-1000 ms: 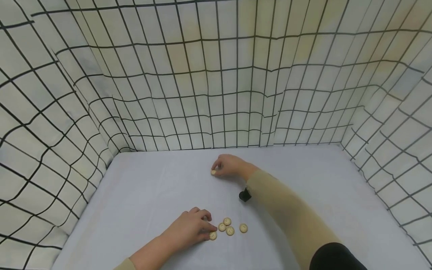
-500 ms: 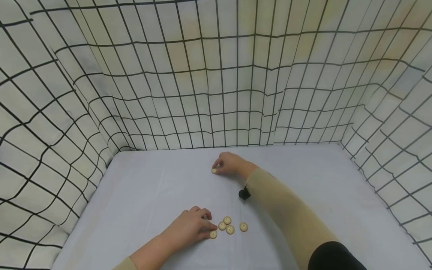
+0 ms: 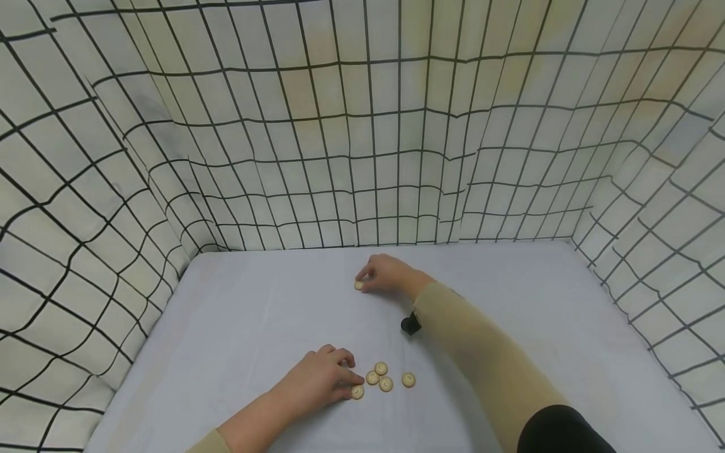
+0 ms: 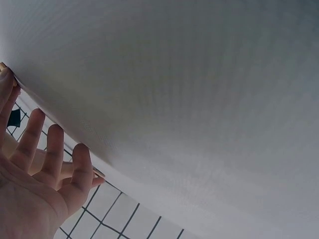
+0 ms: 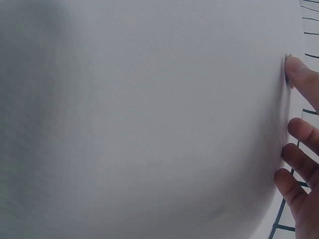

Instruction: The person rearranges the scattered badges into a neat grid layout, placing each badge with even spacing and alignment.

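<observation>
- Left hand (image 3: 314, 380) pinches a beige sewing button (image 3: 357, 392) between thumb and forefinger, on the near part of the white tabletop (image 3: 255, 308);
- right hand (image 3: 387, 275) grips a second button (image 3: 359, 285) at the far side, by thumb and finger;
- three clustered buttons (image 3: 373, 378) lie just beside the left hand; a lone button (image 3: 408, 379) sits right of them, apart.
</observation>
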A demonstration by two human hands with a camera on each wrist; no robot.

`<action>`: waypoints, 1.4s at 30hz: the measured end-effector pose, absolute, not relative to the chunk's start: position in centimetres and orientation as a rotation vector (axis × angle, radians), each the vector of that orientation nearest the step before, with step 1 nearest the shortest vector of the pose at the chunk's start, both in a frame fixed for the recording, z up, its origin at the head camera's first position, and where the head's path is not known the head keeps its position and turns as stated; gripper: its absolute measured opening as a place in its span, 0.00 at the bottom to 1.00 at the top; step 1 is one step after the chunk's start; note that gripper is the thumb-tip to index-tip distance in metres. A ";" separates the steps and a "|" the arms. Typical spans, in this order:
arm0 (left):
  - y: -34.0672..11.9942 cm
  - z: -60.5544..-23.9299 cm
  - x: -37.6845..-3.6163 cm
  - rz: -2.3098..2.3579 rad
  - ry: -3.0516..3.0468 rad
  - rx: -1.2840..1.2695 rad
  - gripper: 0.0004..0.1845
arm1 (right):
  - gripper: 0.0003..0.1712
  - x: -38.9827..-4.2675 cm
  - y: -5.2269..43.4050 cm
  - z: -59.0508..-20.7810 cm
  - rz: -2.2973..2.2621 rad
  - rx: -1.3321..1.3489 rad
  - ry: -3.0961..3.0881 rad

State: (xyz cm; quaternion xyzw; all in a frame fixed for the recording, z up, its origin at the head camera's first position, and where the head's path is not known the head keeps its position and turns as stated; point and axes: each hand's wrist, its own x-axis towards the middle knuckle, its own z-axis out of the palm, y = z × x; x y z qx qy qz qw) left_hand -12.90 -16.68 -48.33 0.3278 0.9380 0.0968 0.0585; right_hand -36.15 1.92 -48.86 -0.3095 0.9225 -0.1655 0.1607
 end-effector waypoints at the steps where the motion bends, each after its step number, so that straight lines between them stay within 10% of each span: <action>1: -16.6 -48.3 -12.9 0.291 2.842 0.994 0.14 | 0.19 -36.1 2.0 -48.8 -0.474 -0.879 2.638; 42: -16.5 -48.4 -13.0 0.341 2.860 1.011 0.14 | 0.21 -28.0 9.4 -46.2 -0.336 -1.252 2.526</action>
